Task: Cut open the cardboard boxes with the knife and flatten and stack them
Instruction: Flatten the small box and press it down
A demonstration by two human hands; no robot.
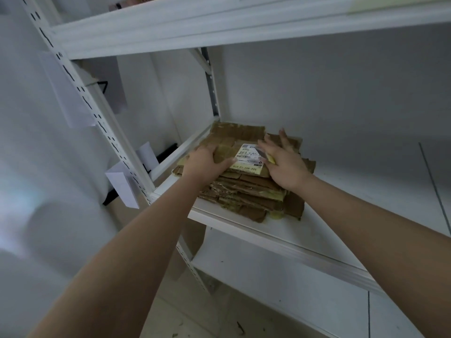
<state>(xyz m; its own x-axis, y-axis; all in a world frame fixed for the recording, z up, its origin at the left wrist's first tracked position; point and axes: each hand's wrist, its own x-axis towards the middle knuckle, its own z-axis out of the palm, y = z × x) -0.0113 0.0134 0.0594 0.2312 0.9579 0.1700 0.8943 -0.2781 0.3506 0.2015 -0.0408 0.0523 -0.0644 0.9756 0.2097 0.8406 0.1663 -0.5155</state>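
stack (244,189) on shelf (317,230) | my left hand (205,162) at 9 o'clock, fingers flat, squaring it | right hand (283,159) at 3, fingers spread, thumb pinning knife (264,156) to keep it handy

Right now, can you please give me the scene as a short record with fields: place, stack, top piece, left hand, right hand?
place: white metal shelf
stack: flattened cardboard boxes, piled on the shelf
top piece: cardboard bearing a white shipping label
left hand: fingers flat, pressing the stack's left side
right hand: resting on the stack, a knife under it
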